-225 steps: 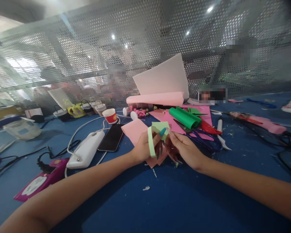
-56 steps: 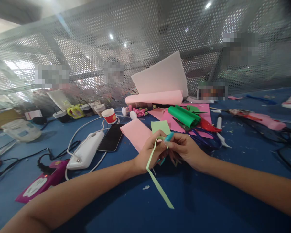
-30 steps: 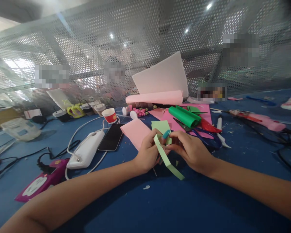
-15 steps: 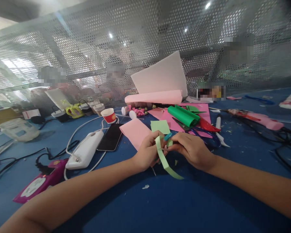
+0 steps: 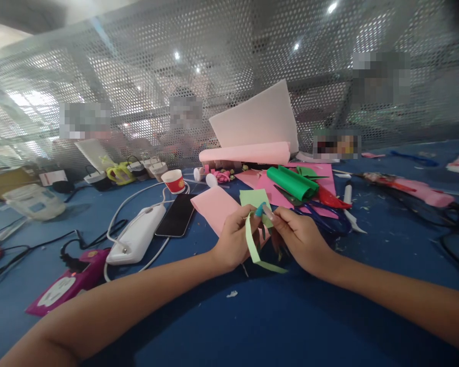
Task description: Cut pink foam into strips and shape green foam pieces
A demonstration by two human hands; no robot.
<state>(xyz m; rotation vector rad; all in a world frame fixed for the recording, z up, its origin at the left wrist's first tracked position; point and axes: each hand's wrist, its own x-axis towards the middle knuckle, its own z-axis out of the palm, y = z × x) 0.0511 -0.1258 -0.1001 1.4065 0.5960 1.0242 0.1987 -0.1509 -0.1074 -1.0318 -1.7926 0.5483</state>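
1. Green paper, pale: a light green paper strip (image 5: 252, 247) is pinched at its upper end by the fingers (image 5: 279, 216) of both hands. The left hand (image 5: 235, 239) and right hand (image 5: 300, 237) are closed on it, fingertips meeting, low over the blue counter (image 5: 252, 321).
2. From the fingers the strip loops down and trails toward the body. I cannot tell whether its free end touches the counter or hangs just above it.
3. Progress, as a judgement: the strip is cut and in hand, but only the short part at the fingers looks bent. Most of its length hangs loose, so the shaping seems at an early stage.
4. Stock just beyond the fingers: a light green square (image 5: 254, 196) and a pink sheet (image 5: 214, 206). Beyond and right of them lies a dark green roll (image 5: 292, 183), untouched.
5. Containers:
   - A red paper cup (image 5: 173, 181) stands upright beyond and left of the fingers; its inside is not visible.
   - A clear plastic tub (image 5: 36, 201) sits far left of the fingers; its contents are too blurred to name.
   - Small handled pots (image 5: 137, 168) sit by the mesh screen; I cannot tell what they hold.
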